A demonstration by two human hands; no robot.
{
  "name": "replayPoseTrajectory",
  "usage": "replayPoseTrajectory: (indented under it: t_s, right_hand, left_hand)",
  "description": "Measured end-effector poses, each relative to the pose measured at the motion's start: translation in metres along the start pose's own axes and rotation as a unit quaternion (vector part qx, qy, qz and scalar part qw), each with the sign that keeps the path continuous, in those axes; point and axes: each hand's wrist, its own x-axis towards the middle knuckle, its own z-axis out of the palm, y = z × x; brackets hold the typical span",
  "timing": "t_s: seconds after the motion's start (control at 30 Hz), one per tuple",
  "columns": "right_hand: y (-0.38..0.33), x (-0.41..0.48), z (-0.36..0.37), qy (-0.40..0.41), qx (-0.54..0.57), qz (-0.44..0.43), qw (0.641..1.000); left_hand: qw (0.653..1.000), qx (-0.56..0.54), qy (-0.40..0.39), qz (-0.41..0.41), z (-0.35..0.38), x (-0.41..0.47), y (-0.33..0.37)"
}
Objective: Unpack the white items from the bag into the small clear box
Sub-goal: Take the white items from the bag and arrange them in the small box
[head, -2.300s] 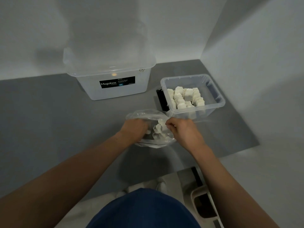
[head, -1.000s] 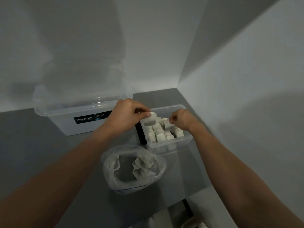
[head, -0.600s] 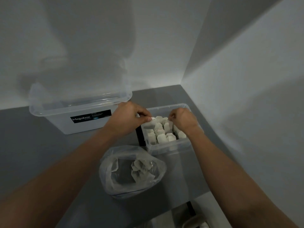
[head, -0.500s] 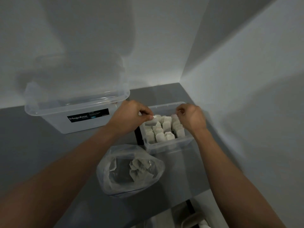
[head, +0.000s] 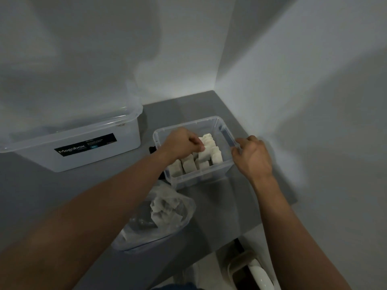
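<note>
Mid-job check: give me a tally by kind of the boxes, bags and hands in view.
Boxes: 2 (large box, small box)
Bags: 1 (bag)
Hands: 2 (left hand, right hand)
Total: 5
White items in the small box and the bag overlap too much to count.

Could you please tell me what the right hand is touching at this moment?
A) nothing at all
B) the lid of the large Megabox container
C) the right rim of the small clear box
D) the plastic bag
C: the right hand has its fingers curled at the right rim of the small clear box, while the bag lies nearer the person, apart from that hand.
</note>
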Motion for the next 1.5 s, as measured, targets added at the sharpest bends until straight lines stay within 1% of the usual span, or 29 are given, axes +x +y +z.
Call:
replayPoseTrajectory:
  t_s: [0.07,0.2,0.37,0.5,0.63,0.73,0.8,0.83,0.9,0.93,1.0,1.07,1.1,1.17,1.23,1.3,1.33,1.4,1.47,1.5]
  right_hand:
    - [-0.001,-0.001,0.000,0.004,0.002,0.007,1.000]
    - [0.000,-0.003,0.000,0.001,0.018,0.015,1.000]
    - [0.001,-0.003,0.000,0.002,0.012,0.014,1.000]
    - [0.003,-0.002,0.001,0.002,0.014,0.006,1.000]
    - [0.003,-0.002,-0.002,0.000,0.016,0.002,1.000]
    - [0.004,0.000,-0.009,-0.022,0.024,0.022,0.999]
    - [0.001,-0.004,-0.018,-0.001,0.043,0.034,0.999]
    - [-0.005,-0.009,-0.023,0.023,0.055,0.030,0.998]
    - [-0.027,-0.026,-0.035,0.068,0.108,0.015,0.992]
    - [-0.045,-0.038,-0.041,0.081,0.150,0.009,0.985]
    - [-0.085,-0.069,-0.051,0.082,0.250,-0.011,0.965]
    - [-0.124,-0.105,-0.051,0.058,0.320,-0.078,0.943]
    - [-0.141,-0.121,-0.046,0.026,0.335,-0.117,0.934]
    - [-0.169,-0.145,-0.026,-0.088,0.338,-0.169,0.922]
    - [-0.187,-0.157,0.004,-0.194,0.278,-0.197,0.920]
    - [-0.197,-0.157,0.037,-0.252,0.173,-0.226,0.925]
    - [-0.201,-0.155,0.050,-0.267,0.130,-0.233,0.926]
    - [-0.207,-0.149,0.071,-0.277,0.071,-0.233,0.930]
    - [-0.214,-0.144,0.083,-0.287,0.023,-0.235,0.928]
    - [-0.218,-0.143,0.086,-0.300,0.009,-0.238,0.924]
  left_hand:
    - [0.999,0.032,0.013,-0.019,0.008,0.007,-0.006]
    - [0.987,0.155,0.039,-0.029,0.018,0.020,-0.013]
    - [0.973,0.225,0.046,-0.038,0.022,0.026,-0.017]
    - [0.976,0.208,0.056,-0.011,0.011,0.018,-0.007]
    - [0.982,0.161,0.091,0.044,-0.023,-0.021,0.013]
    - [0.977,0.127,0.147,0.091,-0.050,-0.067,0.010]
    - [0.965,0.119,0.201,0.117,-0.064,-0.101,-0.005]
    - [0.959,0.129,0.225,0.116,-0.070,-0.118,-0.017]
    - [0.951,0.147,0.260,0.084,-0.076,-0.150,-0.042]
    - [0.949,0.152,0.269,0.060,-0.077,-0.167,-0.054]
    - [0.950,0.157,0.269,0.028,-0.073,-0.199,-0.077]
    - [0.953,0.173,0.248,0.027,-0.063,-0.227,-0.096]
    - [0.955,0.180,0.232,0.029,-0.058,-0.237,-0.105]
    - [0.962,0.181,0.203,0.020,-0.050,-0.247,-0.118]
    - [0.971,0.147,0.186,-0.006,-0.048,-0.246,-0.125]
    - [0.978,0.092,0.185,-0.022,-0.048,-0.241,-0.129]
    - [0.980,0.078,0.184,-0.017,-0.051,-0.239,-0.131]
    - [0.982,0.085,0.165,0.022,-0.057,-0.237,-0.138]
    - [0.981,0.129,0.123,0.069,-0.062,-0.237,-0.145]
    - [0.980,0.151,0.106,0.075,-0.064,-0.237,-0.149]
